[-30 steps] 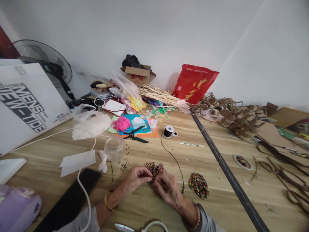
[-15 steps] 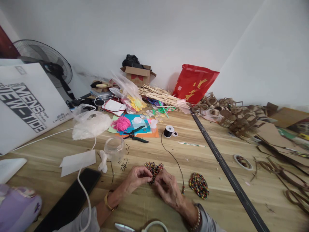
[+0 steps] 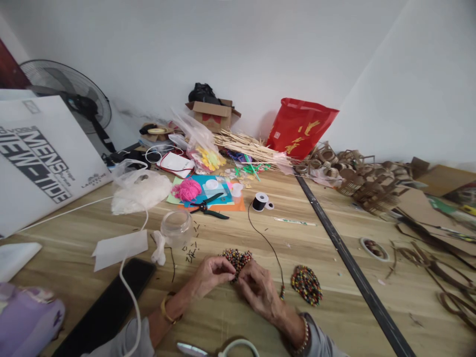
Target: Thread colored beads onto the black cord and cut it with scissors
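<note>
My left hand point(image 3: 214, 272) is closed in a pinch, its fingertips at the near edge of a pile of small multicoloured beads point(image 3: 236, 258). Facing it, my right hand point(image 3: 260, 290) is also pinched, with fingers curled. What either one holds is too small to make out. Right of my right wrist, a coiled strand of beads point(image 3: 306, 285) lies on the wooden table point(image 3: 230, 322). A black cord point(image 3: 273, 246) runs from a white-ended spool point(image 3: 260, 201) down to a few threaded beads point(image 3: 282, 291) beside my right hand.
Scissors point(image 3: 191, 349) lie at the near edge. To the left are a clear jar point(image 3: 176, 227), a white cable point(image 3: 131, 292) and a dark flat object point(image 3: 107, 302). Pruning shears point(image 3: 208, 206) and pink yarn point(image 3: 187, 190) lie farther back. Small woven baskets point(image 3: 372, 191) crowd the right.
</note>
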`<move>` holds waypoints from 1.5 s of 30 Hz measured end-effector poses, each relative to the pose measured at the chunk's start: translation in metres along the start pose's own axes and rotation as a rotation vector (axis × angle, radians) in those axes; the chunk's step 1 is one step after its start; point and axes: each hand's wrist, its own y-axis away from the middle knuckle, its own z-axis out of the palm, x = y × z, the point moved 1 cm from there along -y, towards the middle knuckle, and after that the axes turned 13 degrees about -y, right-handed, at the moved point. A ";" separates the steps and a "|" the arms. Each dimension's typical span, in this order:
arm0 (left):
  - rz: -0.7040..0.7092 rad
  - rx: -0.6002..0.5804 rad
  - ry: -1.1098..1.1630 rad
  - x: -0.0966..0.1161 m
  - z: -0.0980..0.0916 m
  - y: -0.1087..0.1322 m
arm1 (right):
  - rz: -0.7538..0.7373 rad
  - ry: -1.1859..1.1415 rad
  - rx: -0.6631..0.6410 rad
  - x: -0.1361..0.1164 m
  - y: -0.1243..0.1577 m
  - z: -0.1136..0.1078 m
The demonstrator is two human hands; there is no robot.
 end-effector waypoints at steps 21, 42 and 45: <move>0.019 -0.003 -0.001 0.000 0.001 0.001 | 0.011 0.002 -0.002 0.001 0.000 0.001; -0.011 0.012 -0.085 0.006 0.001 0.001 | 0.105 -0.173 0.039 -0.011 -0.005 -0.005; -0.025 0.008 -0.095 0.009 0.001 0.002 | 0.264 -0.388 0.225 -0.001 -0.010 -0.013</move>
